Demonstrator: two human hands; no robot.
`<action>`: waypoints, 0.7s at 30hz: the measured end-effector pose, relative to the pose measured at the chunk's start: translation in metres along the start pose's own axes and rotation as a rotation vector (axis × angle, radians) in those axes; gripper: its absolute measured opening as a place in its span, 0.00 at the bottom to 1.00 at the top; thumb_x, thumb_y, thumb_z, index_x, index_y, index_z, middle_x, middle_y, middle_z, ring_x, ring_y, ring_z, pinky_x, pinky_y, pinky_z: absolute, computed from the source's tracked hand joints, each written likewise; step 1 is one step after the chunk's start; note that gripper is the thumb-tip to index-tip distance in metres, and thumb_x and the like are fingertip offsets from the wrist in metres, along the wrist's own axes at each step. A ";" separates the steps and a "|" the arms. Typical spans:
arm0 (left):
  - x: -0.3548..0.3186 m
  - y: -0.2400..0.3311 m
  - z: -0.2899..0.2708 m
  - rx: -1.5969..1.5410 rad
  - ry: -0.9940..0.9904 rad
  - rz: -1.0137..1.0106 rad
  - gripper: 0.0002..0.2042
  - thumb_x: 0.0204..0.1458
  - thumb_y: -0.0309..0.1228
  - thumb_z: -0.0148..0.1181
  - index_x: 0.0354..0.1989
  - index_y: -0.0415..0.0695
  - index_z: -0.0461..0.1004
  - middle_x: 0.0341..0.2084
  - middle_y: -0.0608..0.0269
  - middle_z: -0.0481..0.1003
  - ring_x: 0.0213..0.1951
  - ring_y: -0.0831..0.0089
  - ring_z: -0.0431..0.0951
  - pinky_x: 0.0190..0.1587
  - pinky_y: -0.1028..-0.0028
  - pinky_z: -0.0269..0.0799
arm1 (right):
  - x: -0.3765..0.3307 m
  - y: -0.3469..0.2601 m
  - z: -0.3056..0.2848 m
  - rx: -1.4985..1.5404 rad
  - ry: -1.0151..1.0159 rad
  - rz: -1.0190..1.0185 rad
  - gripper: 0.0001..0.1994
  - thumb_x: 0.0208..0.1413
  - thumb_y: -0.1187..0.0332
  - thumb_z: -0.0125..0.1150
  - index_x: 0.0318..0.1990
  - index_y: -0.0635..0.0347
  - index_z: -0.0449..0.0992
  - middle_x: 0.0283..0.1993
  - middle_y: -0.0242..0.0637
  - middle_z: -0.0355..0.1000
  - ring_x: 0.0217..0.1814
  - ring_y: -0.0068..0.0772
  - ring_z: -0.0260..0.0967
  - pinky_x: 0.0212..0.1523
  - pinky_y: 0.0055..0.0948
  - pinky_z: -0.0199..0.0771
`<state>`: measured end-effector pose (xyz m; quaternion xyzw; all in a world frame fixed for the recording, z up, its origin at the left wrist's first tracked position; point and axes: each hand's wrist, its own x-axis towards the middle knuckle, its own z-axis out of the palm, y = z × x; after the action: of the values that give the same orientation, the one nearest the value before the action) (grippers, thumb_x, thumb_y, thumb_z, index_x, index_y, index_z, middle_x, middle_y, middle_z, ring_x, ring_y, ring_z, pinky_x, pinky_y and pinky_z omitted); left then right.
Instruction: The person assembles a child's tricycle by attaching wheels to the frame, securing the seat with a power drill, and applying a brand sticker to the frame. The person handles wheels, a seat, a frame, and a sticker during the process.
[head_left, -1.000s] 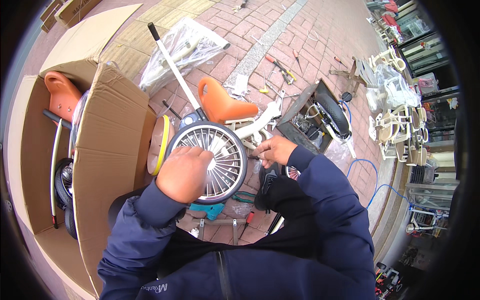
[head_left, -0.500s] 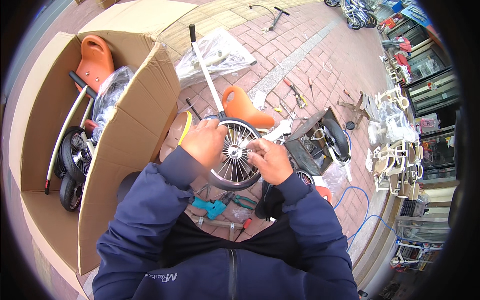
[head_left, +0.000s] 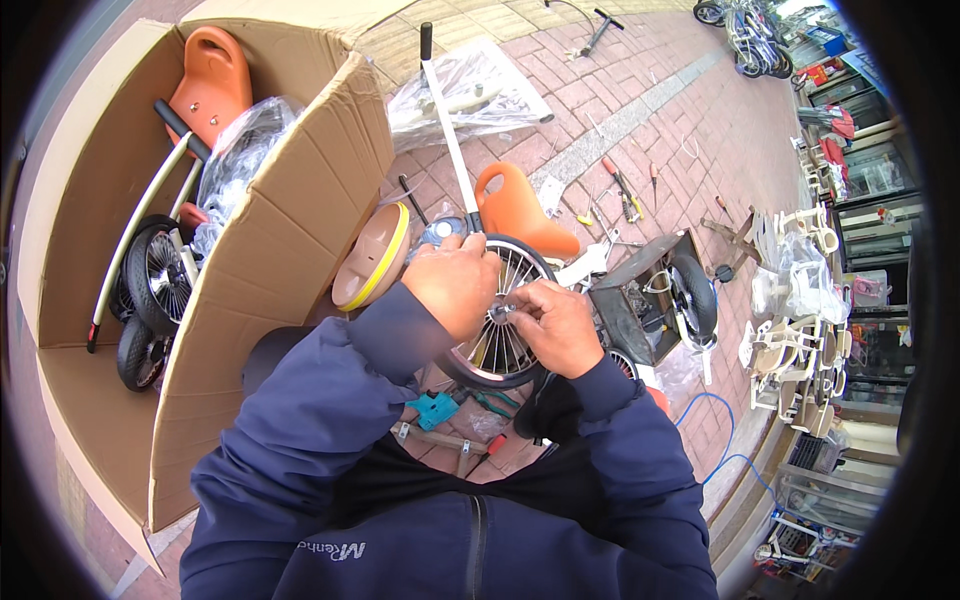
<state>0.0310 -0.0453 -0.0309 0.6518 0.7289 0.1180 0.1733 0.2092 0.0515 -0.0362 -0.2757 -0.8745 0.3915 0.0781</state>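
Note:
A small spoked wheel (head_left: 497, 350) with a black tyre stands in front of me, joined to a white pole (head_left: 450, 135) with a black grip end. My left hand (head_left: 455, 285) is curled over the wheel's left side; its fingertips are partly hidden. At the hub, my right hand (head_left: 555, 325) pinches a small silvery part (head_left: 503, 309), too small to name surely. Behind the wheel lies an orange seat (head_left: 525, 215). Left of it leans a pinkish round thing with a yellow rim (head_left: 375, 257).
A large open cardboard box (head_left: 270, 230) on the left holds another orange seat (head_left: 212, 85) and wheels (head_left: 160, 275). A metal toolbox (head_left: 640, 290) sits to the right. Near my feet lie a teal power tool (head_left: 433, 409) and pliers (head_left: 495, 402). White frames (head_left: 800, 350) are piled farther right.
The whole view has shifted, with the scene sliding rightward. My right fingertips have closed in on the hub, and my left hand has come farther over the spokes.

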 end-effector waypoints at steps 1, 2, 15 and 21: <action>0.000 0.000 0.000 0.001 -0.002 0.002 0.20 0.39 0.30 0.70 0.44 0.40 0.75 0.45 0.53 0.73 0.51 0.54 0.75 0.53 0.60 0.73 | 0.000 0.000 0.000 -0.014 0.011 -0.042 0.07 0.51 0.74 0.66 0.39 0.60 0.81 0.35 0.43 0.77 0.36 0.45 0.77 0.39 0.37 0.76; 0.000 0.001 0.001 0.001 -0.006 0.003 0.21 0.39 0.30 0.70 0.44 0.40 0.75 0.46 0.54 0.73 0.51 0.54 0.75 0.54 0.60 0.73 | 0.001 0.000 0.000 -0.017 0.020 -0.077 0.07 0.51 0.74 0.66 0.39 0.59 0.81 0.35 0.43 0.77 0.36 0.47 0.77 0.40 0.38 0.77; 0.001 0.000 0.007 -0.012 0.037 0.030 0.20 0.39 0.28 0.69 0.44 0.40 0.76 0.44 0.55 0.73 0.51 0.54 0.74 0.54 0.60 0.72 | 0.004 0.002 -0.002 -0.193 0.000 -0.253 0.06 0.51 0.75 0.64 0.37 0.58 0.81 0.32 0.43 0.76 0.35 0.49 0.76 0.37 0.39 0.77; 0.001 0.000 0.008 -0.016 0.030 0.028 0.19 0.39 0.28 0.68 0.43 0.40 0.76 0.44 0.54 0.74 0.52 0.54 0.74 0.55 0.60 0.72 | 0.006 0.004 -0.004 -0.183 -0.035 -0.289 0.04 0.53 0.75 0.61 0.36 0.60 0.79 0.31 0.45 0.74 0.34 0.51 0.75 0.37 0.42 0.76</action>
<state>0.0344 -0.0443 -0.0384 0.6587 0.7212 0.1359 0.1661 0.2068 0.0594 -0.0368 -0.1460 -0.9382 0.2996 0.0930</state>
